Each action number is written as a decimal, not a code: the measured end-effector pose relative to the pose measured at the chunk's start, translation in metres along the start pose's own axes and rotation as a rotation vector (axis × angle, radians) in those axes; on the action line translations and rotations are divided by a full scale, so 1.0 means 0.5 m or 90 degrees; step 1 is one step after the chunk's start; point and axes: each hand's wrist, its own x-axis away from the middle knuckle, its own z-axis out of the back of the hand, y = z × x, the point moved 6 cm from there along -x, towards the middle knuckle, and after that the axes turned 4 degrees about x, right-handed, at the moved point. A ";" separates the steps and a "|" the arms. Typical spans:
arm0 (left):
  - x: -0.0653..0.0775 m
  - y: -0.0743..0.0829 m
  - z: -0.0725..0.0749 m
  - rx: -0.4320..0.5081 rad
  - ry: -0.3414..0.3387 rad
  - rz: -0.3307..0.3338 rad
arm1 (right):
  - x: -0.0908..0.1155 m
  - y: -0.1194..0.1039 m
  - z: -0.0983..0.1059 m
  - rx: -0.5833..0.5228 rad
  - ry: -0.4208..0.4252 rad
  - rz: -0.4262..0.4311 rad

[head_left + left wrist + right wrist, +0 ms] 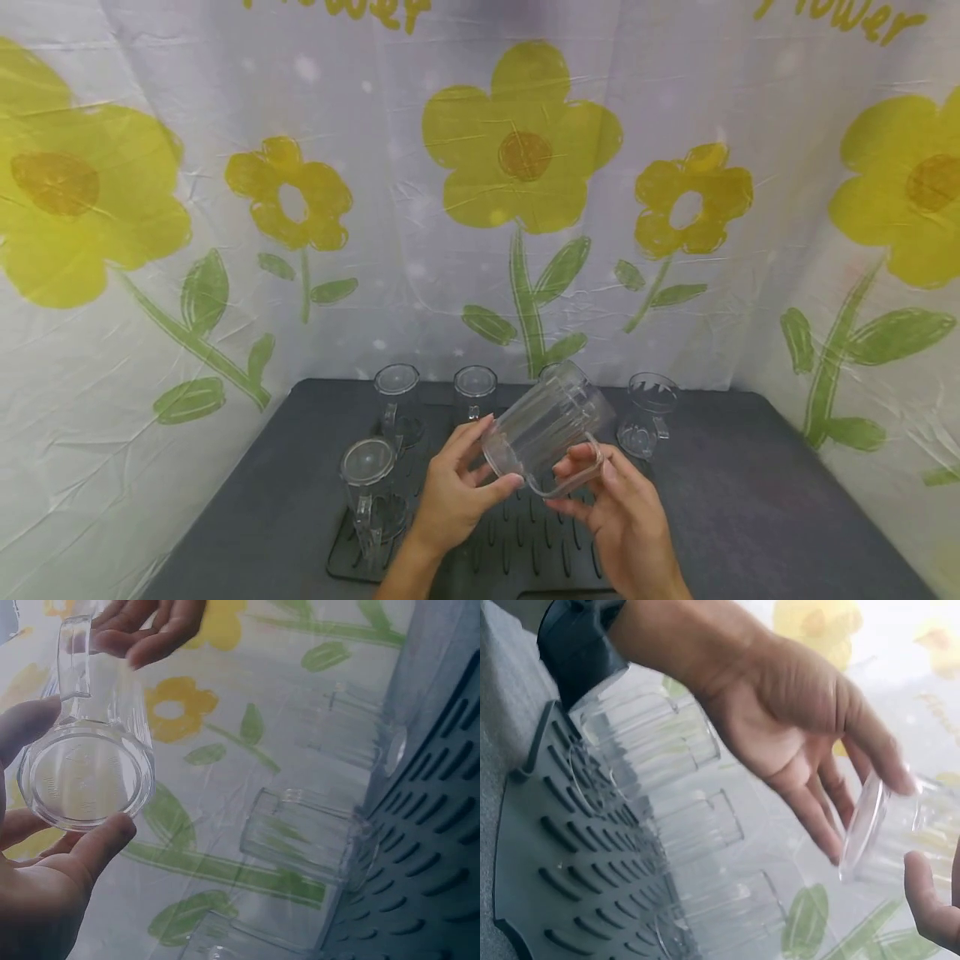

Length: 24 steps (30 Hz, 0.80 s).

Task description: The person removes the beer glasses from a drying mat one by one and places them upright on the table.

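Both hands hold a clear glass mug [536, 425] tilted above a dark drying mat, its base toward the lower left and its mouth toward the upper right. My left hand [457, 492] grips the base end between thumb and fingers. At the handle, my right hand [622, 508] has its thumb and fingers curled on the loop. The left wrist view shows the round base [86, 780] facing the camera, with the left thumb on its edge. In the right wrist view the left hand [780, 705] is seen largest, and only fingertips of the right hand [930, 900] appear.
Clear mugs stand bottom-up on the ridged drying mat [341, 567], including a near-left mug [367, 492] and a back-left mug [397, 404]. Another glass mug [647, 417] stands at the back right. A flower-printed curtain [390, 292] encloses the dark table [750, 500].
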 end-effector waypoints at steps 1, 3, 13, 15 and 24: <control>0.000 -0.004 -0.002 -0.002 -0.001 0.006 | 0.001 0.000 -0.001 -0.003 -0.001 -0.003; 0.001 -0.012 -0.005 -0.007 -0.005 0.019 | 0.002 0.001 -0.003 -0.003 0.001 -0.008; 0.005 -0.054 -0.028 -0.009 -0.035 0.085 | 0.005 0.004 -0.014 0.091 0.086 -0.054; 0.006 -0.057 -0.031 0.000 -0.038 0.091 | 0.006 0.007 -0.017 0.111 0.100 -0.068; 0.007 -0.068 -0.034 0.024 -0.090 0.094 | 0.013 0.030 -0.030 0.193 0.177 -0.135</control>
